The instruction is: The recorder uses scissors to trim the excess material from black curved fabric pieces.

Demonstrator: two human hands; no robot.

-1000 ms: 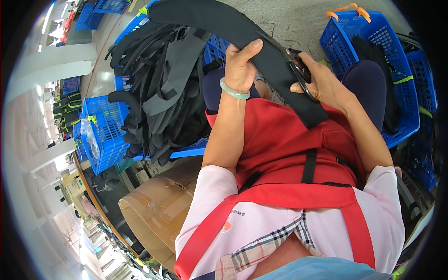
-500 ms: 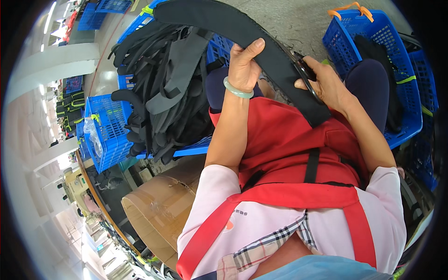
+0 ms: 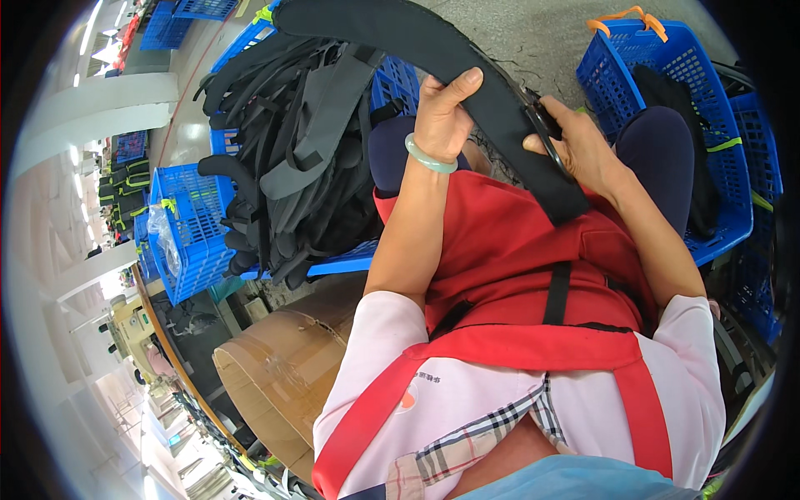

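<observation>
A long, curved black padded strap (image 3: 408, 35) stretches from the upper left down to my lap, its lower end resting over the red apron (image 3: 500, 242). Along its left edge, my left hand (image 3: 442, 121) is closed on it, thumb laid across the top face. My right hand (image 3: 587, 154) is closed round dark scissors (image 3: 546, 125) at the strap's right edge. The blades are partly hidden, so whether they touch the edge is unclear. Left of my hands, a heap of similar black straps (image 3: 312, 125) overflows a blue basket (image 3: 342, 265).
At the right stands a blue crate (image 3: 617, 75) with an orange tie and black pieces inside. Another blue basket (image 3: 196, 237) sits at the left. A cardboard box (image 3: 283, 367) is by my left elbow. Dark scraps (image 3: 525, 71) lie on the grey floor beyond the strap.
My left hand has shifted very slightly right along with the strap. My right hand and the scissors have barely moved.
</observation>
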